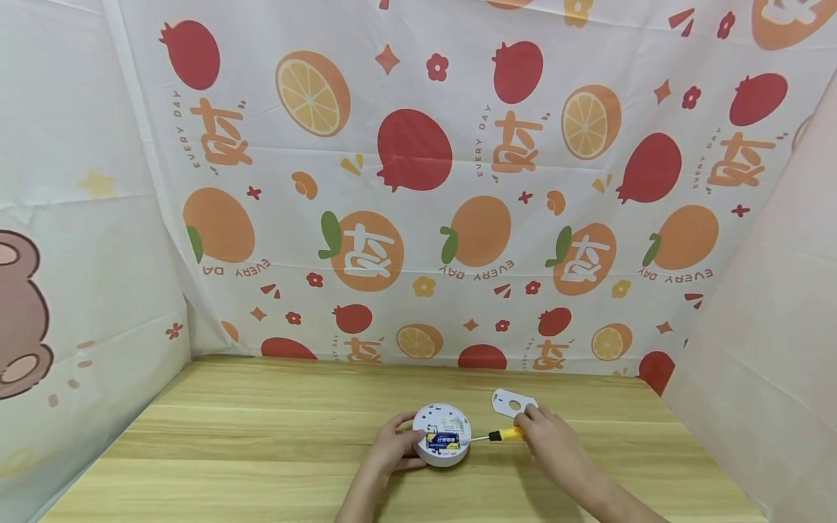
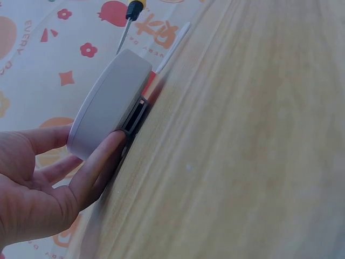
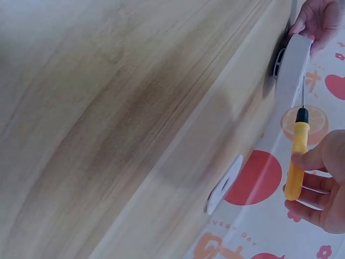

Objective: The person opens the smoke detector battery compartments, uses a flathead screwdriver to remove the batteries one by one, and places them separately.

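In the head view, a round white device (image 1: 446,420) sits at the near part of the wood-grain surface (image 1: 275,436), its inner side facing up. A blue-and-yellow battery (image 1: 443,442) lies in it, just toward six o'clock from the device's centre. The left hand (image 1: 394,446) grips the rim at nine o'clock, fingers and thumb curled round it. The right hand (image 1: 554,444), at three o'clock from the device, is clamped on the yellow handle of a screwdriver (image 1: 507,434), whose shaft points toward nine o'clock. The tip reaches the device near the battery's three o'clock end, though whether it touches the battery or only the casing is hard to tell. A white plate (image 1: 503,402) with a round hole lies at two o'clock from the device, beside the right hand. A fruit-print cloth (image 1: 418,240) hangs behind, toward twelve o'clock.
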`<state>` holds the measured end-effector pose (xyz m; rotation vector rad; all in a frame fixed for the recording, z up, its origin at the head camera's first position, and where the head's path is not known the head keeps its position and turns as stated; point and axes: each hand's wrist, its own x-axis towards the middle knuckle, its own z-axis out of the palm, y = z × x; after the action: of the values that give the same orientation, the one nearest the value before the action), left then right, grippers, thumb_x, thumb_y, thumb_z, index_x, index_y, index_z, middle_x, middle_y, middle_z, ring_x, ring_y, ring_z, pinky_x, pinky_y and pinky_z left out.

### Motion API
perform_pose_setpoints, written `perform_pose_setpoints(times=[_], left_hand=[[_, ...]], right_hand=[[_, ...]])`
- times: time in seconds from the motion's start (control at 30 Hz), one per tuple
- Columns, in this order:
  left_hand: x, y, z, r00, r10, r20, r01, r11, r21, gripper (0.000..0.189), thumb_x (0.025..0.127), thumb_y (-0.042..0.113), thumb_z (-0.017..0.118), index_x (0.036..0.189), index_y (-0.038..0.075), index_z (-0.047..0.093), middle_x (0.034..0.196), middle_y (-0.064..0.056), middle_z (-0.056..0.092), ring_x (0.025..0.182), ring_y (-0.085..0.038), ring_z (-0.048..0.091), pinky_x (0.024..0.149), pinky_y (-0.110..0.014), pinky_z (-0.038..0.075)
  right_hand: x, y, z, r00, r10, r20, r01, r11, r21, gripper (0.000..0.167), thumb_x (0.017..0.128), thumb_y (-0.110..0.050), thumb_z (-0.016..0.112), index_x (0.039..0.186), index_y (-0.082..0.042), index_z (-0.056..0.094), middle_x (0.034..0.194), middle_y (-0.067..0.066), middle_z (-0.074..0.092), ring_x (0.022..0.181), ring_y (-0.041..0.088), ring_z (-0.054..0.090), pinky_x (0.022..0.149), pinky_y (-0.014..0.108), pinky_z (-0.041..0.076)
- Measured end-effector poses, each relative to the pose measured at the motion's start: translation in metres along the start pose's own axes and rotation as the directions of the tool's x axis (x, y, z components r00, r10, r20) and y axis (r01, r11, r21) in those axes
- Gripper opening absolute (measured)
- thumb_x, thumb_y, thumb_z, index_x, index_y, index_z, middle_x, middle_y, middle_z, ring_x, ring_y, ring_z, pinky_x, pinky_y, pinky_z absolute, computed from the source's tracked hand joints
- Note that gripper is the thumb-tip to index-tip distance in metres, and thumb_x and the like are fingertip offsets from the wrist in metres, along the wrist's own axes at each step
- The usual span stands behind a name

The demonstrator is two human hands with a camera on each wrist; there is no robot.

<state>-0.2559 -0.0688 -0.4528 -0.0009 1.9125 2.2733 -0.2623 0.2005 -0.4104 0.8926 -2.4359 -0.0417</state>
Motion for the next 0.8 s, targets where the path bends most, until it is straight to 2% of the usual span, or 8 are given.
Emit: perform_pose_setpoints(times=[0.2, 0.43, 0.57, 0.8], left_hand=[[0.000, 0.000, 0.000, 1.000, -0.001, 0.000, 0.001, 1.000, 0.004, 0.051, 0.088, 0.001, 0.054, 0.132, -0.012, 0.032, 0.101, -0.022, 0.057, 0.076, -0.024, 0.061, 0.065, -0.040, 0.055], [0.001, 0.001, 0.000, 1.000, -0.014, -0.002, 0.014, 1.000, 0.004, 0.052, 0.088, 0.001, 0.053, 0.133, -0.012, 0.030, 0.105, -0.026, 0.055, 0.078, -0.025, 0.061, 0.067, -0.040, 0.055], [0.001, 0.001, 0.000, 1.000, -0.014, 0.002, 0.014, 1.000, 0.002, 0.052, 0.089, 0.001, 0.053, 0.133, -0.011, 0.030, 0.104, -0.025, 0.055, 0.078, -0.024, 0.061, 0.067, -0.040, 0.055], [0.000, 0.001, 0.001, 1.000, -0.008, 0.001, 0.008, 1.000, -0.006, 0.053, 0.088, 0.001, 0.053, 0.133, -0.013, 0.029, 0.101, -0.023, 0.056, 0.075, -0.024, 0.061, 0.066, -0.040, 0.055]], right_hand=[[0.003, -0.002, -0.003, 1.000, -0.005, 0.005, 0.005, 0.999, -0.037, 0.030, 0.058, 0.007, 0.077, 0.079, -0.008, 0.061, 0.074, -0.002, 0.049, 0.066, 0.015, 0.048, 0.050, 0.027, 0.043], [0.006, -0.002, -0.004, 0.998, -0.054, -0.032, 0.052, 0.995, -0.081, 0.027, 0.059, 0.008, 0.074, 0.076, -0.007, 0.059, 0.073, 0.001, 0.048, 0.064, 0.017, 0.047, 0.047, 0.026, 0.039], [0.009, -0.003, -0.007, 0.996, -0.078, -0.046, 0.072, 0.992, -0.105, 0.029, 0.057, 0.011, 0.071, 0.075, -0.007, 0.059, 0.073, 0.002, 0.048, 0.065, 0.017, 0.048, 0.049, 0.028, 0.042], [0.018, -0.008, -0.016, 0.996, -0.091, 0.014, 0.092, 0.984, -0.151, 0.025, 0.061, 0.008, 0.076, 0.077, -0.007, 0.065, 0.077, 0.003, 0.053, 0.068, 0.017, 0.051, 0.054, 0.028, 0.046]])
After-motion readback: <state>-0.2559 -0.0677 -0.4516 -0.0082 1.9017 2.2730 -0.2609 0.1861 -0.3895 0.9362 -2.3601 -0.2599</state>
